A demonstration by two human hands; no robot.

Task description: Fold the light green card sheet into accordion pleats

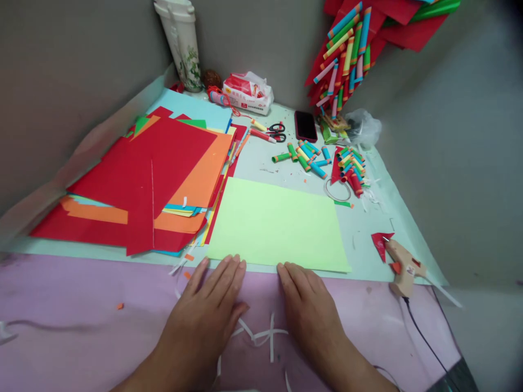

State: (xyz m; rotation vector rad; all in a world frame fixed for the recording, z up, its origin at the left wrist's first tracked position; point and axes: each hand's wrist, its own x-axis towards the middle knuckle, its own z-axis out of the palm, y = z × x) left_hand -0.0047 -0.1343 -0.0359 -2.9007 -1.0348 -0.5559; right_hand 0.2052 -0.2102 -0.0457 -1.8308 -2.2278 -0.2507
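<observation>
A pale green sheet of paper (278,226) lies flat in front of me, its near edge close to the border of the light-green covering and the purple tabletop. My left hand (212,296) rests palm down, fingers stretched out, fingertips at the sheet's near left edge. Along the same edge, farther right, lies my right hand (306,299), fingers extended and close together, with its thumb hidden. Neither hand grips anything. White paper strips (261,335) are scattered between my wrists.
Red and orange sheets (163,158) are piled at left. Rolled paper tubes (304,155), black-handled scissors (278,132) and a phone (305,126) lie behind the sheet. A glue gun (404,267) with a cord sits at right. A tall white cup (182,49) stands at the back.
</observation>
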